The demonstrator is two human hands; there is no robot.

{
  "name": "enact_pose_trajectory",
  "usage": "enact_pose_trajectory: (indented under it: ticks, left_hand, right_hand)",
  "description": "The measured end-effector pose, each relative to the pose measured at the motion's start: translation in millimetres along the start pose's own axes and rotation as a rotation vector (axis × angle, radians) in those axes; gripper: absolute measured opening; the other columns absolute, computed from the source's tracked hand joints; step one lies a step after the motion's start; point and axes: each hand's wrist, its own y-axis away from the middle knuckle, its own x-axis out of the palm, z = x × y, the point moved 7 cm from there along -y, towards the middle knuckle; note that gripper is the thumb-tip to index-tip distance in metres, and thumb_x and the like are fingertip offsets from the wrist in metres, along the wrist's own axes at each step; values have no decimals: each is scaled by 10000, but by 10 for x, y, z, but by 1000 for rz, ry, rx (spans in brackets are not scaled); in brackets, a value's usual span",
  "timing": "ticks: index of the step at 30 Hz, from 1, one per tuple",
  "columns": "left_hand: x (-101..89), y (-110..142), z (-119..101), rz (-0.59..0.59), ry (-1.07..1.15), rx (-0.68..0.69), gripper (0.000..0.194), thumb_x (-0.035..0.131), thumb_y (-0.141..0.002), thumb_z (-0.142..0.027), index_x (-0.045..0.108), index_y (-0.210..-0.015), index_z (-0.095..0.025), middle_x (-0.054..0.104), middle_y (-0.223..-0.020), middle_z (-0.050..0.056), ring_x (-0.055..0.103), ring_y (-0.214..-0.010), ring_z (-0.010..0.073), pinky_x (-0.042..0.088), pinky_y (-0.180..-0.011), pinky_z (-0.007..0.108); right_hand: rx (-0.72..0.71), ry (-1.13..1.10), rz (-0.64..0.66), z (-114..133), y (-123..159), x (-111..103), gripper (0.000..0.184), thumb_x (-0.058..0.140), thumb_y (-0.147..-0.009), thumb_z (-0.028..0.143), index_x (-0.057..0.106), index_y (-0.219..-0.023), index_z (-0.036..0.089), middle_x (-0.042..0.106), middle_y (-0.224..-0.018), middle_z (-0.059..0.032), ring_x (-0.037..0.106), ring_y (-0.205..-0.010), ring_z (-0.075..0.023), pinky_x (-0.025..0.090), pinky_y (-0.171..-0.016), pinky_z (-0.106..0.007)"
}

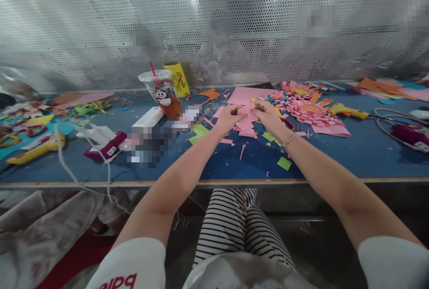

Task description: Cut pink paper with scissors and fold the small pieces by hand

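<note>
My left hand (229, 117) and my right hand (268, 115) face each other above the blue table, fingers curled with thumb and forefinger close together. Between them is a piece of pink paper (247, 112), its edges at my fingertips; where exactly each pinch meets it is hard to make out. Below lie small cut pink strips (246, 132). Behind, a larger sheet of pink paper (246, 94) lies flat. Partly under my right wrist are scissors with a red handle (287, 123). Green paper scraps (284, 163) lie near both forearms.
A drink cup with a red straw (164, 94) stands left, by a yellow roll (177, 78). Fringed pink paper pieces (311, 110) and a yellow glue gun (348, 111) lie right. A purple power strip (105, 146) with white cables and another yellow glue gun (40, 149) lie left.
</note>
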Motion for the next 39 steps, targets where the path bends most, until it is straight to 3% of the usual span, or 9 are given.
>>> enact_pose_trajectory:
  ticks: [3, 10, 14, 22, 29, 34, 39]
  left_hand:
    - [90, 19, -56, 113, -23, 60, 297, 686, -562, -169, 638, -854, -143, 607, -774, -12, 545, -672, 76, 465, -666, 225]
    - [234, 143, -14, 197, 210, -145, 373, 666, -586, -174, 545, -938, -158, 592, -781, -13, 600, -640, 98, 524, -717, 337]
    - [159, 108, -21, 111, 132, -119, 315, 636, -573, -136, 565, -880, -136, 577, -680, -26, 555, -566, 66, 504, -652, 265]
    - [39, 32, -6, 46, 13, -29, 246, 620, -583, -170, 638, -827, -154, 535, -591, -50, 482, -494, 50, 415, -526, 201]
    - [56, 67, 37, 35, 261, -203, 240, 614, -569, -171, 630, -807, -146, 550, -543, -38, 527, -472, 70, 459, -567, 242]
    - [34, 82, -14, 63, 379, -242, 189, 523, -588, -137, 621, -751, -146, 619, -575, 12, 612, -566, 113, 499, -646, 267]
    - [47, 84, 0, 93, 387, -263, 148, 488, -653, -208, 607, -690, -127, 632, -597, 44, 635, -604, 147, 517, -691, 318]
  right_hand:
    - [7, -31, 13, -16, -1, 11, 93, 553, -651, 201, 581, -740, 196, 451, -578, 49, 396, -515, -76, 311, -492, -219]
    - [206, -286, -67, -114, 24, 17, 243, 542, -575, 198, 539, -818, 213, 469, -635, 53, 449, -536, -81, 378, -492, -211]
    - [277, -290, -55, -107, 51, 20, 217, 542, -587, 223, 504, -801, 224, 495, -651, 52, 487, -552, -90, 435, -520, -229]
    - [231, -245, 33, -107, 40, 48, 217, 662, -563, 252, 523, -723, 203, 494, -647, 51, 487, -555, -80, 450, -526, -231]
    - [320, -408, 20, -50, 92, 75, 165, 633, -561, 187, 597, -722, 187, 526, -619, 38, 504, -563, -82, 466, -581, -246]
    - [365, -497, 16, -41, 102, 79, 158, 526, -577, 115, 611, -694, 180, 552, -597, 18, 526, -565, -89, 484, -623, -255]
    - [343, -509, 37, -31, 92, 87, 76, 555, -650, 216, 611, -668, 169, 574, -629, -3, 544, -591, -102, 500, -629, -266]
